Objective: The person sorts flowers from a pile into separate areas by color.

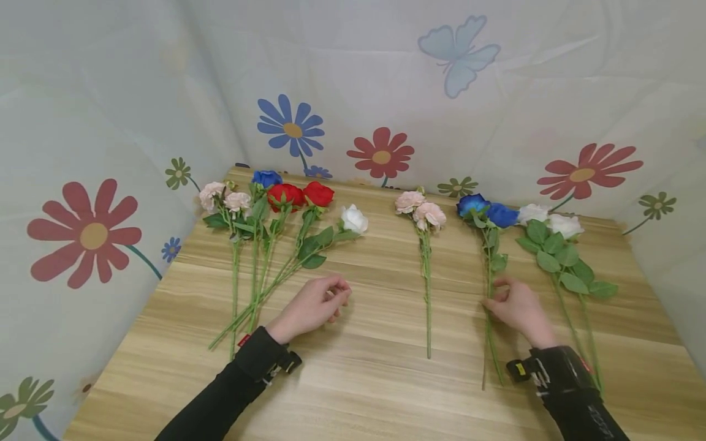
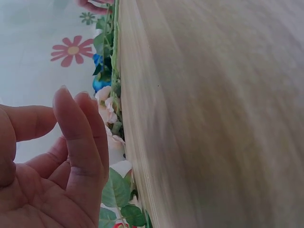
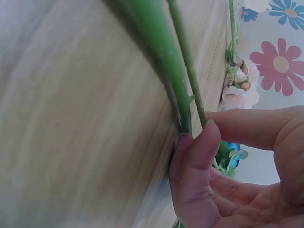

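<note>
The right hand (image 1: 521, 306) pinches a blue-rose stem (image 3: 187, 59); best avoid the far petals (image 1: 503, 215). The loosely curled left hand (image 1: 311, 304) holds nothing.

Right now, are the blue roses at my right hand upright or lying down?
Lying down: the blue roses stretch along the table, a stem pinched in your right hand.

Four pink blooms (image 1: 410, 202), three blue blooms (image 1: 502, 215), three white blooms (image 1: 354, 219) and two red blooms (image 1: 318, 194) lie on one counter (image 1: 375, 380).
</note>
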A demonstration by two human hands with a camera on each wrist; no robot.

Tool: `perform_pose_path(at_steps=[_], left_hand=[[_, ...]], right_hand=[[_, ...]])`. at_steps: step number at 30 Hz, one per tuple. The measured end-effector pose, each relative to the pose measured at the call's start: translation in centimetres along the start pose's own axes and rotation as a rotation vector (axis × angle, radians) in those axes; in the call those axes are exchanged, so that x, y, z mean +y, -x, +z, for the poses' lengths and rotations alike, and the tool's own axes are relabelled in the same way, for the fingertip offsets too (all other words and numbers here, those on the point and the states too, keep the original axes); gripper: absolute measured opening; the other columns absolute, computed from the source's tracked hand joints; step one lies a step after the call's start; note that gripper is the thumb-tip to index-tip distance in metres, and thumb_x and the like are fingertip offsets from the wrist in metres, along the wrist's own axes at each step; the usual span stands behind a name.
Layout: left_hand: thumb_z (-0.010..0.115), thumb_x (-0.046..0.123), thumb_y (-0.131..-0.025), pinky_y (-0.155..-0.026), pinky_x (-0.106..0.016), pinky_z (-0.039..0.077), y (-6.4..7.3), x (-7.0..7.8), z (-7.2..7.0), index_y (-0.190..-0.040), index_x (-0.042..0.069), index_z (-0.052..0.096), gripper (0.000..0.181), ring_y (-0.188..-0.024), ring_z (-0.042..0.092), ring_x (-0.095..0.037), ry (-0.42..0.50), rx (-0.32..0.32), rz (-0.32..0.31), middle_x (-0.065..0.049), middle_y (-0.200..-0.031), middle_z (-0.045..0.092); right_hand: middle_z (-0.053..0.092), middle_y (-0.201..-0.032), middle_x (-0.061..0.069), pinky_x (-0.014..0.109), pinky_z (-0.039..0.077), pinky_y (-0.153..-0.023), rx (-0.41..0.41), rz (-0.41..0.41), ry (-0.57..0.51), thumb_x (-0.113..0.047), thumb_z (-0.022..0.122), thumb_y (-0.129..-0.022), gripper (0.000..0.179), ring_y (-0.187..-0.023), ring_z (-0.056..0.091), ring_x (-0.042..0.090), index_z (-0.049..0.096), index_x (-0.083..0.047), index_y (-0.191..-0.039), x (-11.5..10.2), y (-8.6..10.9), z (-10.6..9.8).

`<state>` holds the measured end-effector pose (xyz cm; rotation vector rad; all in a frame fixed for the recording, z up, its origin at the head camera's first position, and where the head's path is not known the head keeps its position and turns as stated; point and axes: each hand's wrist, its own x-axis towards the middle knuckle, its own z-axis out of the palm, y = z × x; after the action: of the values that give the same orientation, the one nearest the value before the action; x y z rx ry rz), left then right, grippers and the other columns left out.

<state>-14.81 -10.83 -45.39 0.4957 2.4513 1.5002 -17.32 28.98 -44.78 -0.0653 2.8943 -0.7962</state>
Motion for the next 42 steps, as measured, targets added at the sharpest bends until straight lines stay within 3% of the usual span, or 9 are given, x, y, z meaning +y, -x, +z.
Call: perform_pose_path(at_steps=[18,23,29,35,38,42], left_hand=[[0.05,0.02,-0.099,-0.044,-0.03,0.048,0.1,0.3,-0.1,-0.107,0.003,0.062,0.022,-0.058,0.061,-0.024,-0.031,0.004,0.007,-0.012,-0.086,0.065],[0.05,0.021,-0.099,-0.048,-0.03,0.049,0.1,0.5,-0.3,-0.11,0.004,0.062,0.024,-0.06,0.062,-0.022,-0.102,0.026,0.021,-0.008,-0.088,0.066],[0.052,0.024,-0.098,-0.065,-0.029,0.05,-0.2,0.8,-0.3,-0.107,0.007,0.065,0.024,-0.071,0.059,-0.009,-0.262,0.107,0.067,0.002,-0.092,0.065],[0.054,0.021,-0.096,-0.066,-0.029,0.05,-0.3,1.2,-0.4,-0.105,0.007,0.066,0.02,-0.072,0.058,-0.007,-0.355,0.153,0.1,0.003,-0.09,0.065],[0.055,0.018,-0.096,-0.065,-0.028,0.05,-0.3,1.3,-0.5,-0.104,0.007,0.065,0.017,-0.072,0.058,-0.008,-0.414,0.179,0.132,0.003,-0.089,0.065],[0.055,0.017,-0.095,-0.065,-0.028,0.05,-0.3,1.1,-0.8,-0.105,0.008,0.064,0.016,-0.074,0.059,-0.008,-0.498,0.201,0.167,0.002,-0.09,0.064]], right_hand=[[0.066,-0.089,0.021,0.036,0.048,-0.06,-0.042,0.035,-0.052,-0.027,0.064,-0.088,0.055,-0.063,0.063,0.019,0.048,0.012,-0.124,-0.6,-0.2,-0.1],[0.066,-0.089,0.02,0.036,0.048,-0.058,0.035,0.016,-0.037,-0.024,0.061,-0.089,0.051,-0.067,0.061,0.023,0.049,0.011,-0.124,-0.8,0.1,-0.4],[0.063,-0.088,0.019,0.035,0.047,-0.059,0.22,-0.06,-0.07,-0.015,0.057,-0.089,0.036,-0.076,0.06,0.029,0.056,0.007,-0.118,-1.7,0.4,-0.5],[0.063,-0.092,0.018,0.031,0.049,-0.061,0.303,-0.131,-0.182,-0.011,0.055,-0.092,0.029,-0.08,0.06,0.028,0.058,0.005,-0.116,-3.5,0.8,0.3],[0.062,-0.097,0.017,0.024,0.05,-0.063,0.286,-0.17,-0.278,-0.011,0.055,-0.093,0.028,-0.083,0.06,0.026,0.058,0.004,-0.116,-4.8,1.0,0.8],[0.06,-0.104,0.019,0.019,0.051,-0.069,0.204,-0.178,-0.461,-0.013,0.055,-0.095,0.03,-0.084,0.061,0.019,0.056,0.004,-0.119,-6.9,1.1,1.3]])
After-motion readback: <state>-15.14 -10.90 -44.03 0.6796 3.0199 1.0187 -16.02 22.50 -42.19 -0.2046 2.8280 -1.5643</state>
